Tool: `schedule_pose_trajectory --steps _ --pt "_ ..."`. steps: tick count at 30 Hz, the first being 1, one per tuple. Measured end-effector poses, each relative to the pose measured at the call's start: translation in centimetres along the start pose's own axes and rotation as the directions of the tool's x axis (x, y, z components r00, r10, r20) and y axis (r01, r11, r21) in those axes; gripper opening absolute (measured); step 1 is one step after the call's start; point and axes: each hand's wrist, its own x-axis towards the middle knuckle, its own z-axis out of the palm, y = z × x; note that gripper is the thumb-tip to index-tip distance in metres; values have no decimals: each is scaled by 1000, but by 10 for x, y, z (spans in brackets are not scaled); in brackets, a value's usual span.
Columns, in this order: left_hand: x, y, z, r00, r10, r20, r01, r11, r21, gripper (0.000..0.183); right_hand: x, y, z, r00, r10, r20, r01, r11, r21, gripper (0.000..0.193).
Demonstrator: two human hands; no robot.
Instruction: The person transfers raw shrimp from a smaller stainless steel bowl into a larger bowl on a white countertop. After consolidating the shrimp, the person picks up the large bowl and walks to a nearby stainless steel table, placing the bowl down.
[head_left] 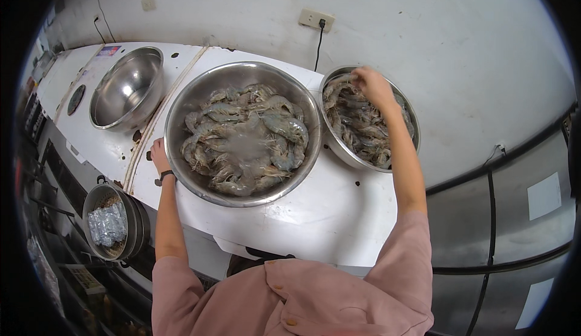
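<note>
A wide steel bowl (264, 200) full of raw grey shrimp (221, 133) stands on the white surface in front of me. My left hand (160, 155), with a dark band at the wrist, rests beside this bowl's left rim; its fingers look stretched out and hold nothing, though the bowl partly hides them. To the right is a second steel bowl (342, 156), also holding raw shrimp (363, 127). My right hand (370, 85) is over its far side, fingers closed together at a pale shrimp (340, 83) by the rim.
A steel bowl (130, 91) with nothing visible in it sits tilted at the left. Below it stands a pot (134, 227) with a foil-like bundle (108, 224). A plugged socket (316, 20) is on the wall, its black cord hanging behind the bowls. Steel doors (532, 181) line the right.
</note>
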Motion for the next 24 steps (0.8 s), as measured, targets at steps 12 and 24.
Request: schedule_pose_trajectory --steps 12,24 --pt "1 5 -7 998 -53 27 55 996 -76 34 15 -18 14 978 38 203 -68 988 141 38" --pt "0 7 -8 1000 5 -22 -6 999 -31 33 6 -7 25 990 -62 126 86 977 -196 31"
